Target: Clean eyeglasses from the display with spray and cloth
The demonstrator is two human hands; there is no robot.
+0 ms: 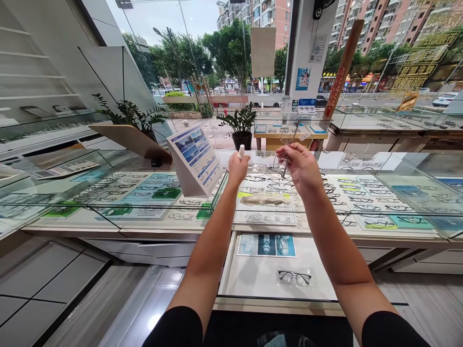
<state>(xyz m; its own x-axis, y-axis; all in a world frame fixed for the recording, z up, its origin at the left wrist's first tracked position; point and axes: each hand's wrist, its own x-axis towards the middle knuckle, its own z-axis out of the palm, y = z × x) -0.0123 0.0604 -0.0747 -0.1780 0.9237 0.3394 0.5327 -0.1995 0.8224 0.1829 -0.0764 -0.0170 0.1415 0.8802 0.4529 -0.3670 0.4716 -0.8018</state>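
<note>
On my feed, mid-frame: left hand (pixel 238 168), fingers wrapped round white-tipped bottle (pixel 241 151); right hand (pixel 303 168), fingers pinching eyeglasses (pixel 284 167) above worktop (pixel 173 233).

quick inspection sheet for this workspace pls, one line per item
surface: glass display counter, spectacle frames laid out under it; open drawer below
job's things: white bottle, eyeglasses, pale cloth on the glass
clutter: standing display card; bagged glasses in the drawer
hands: left hand grips the bottle, right hand pinches the eyeglasses
cables: nothing seen on the counter
surroundings: potted plant behind, street beyond the window
</note>
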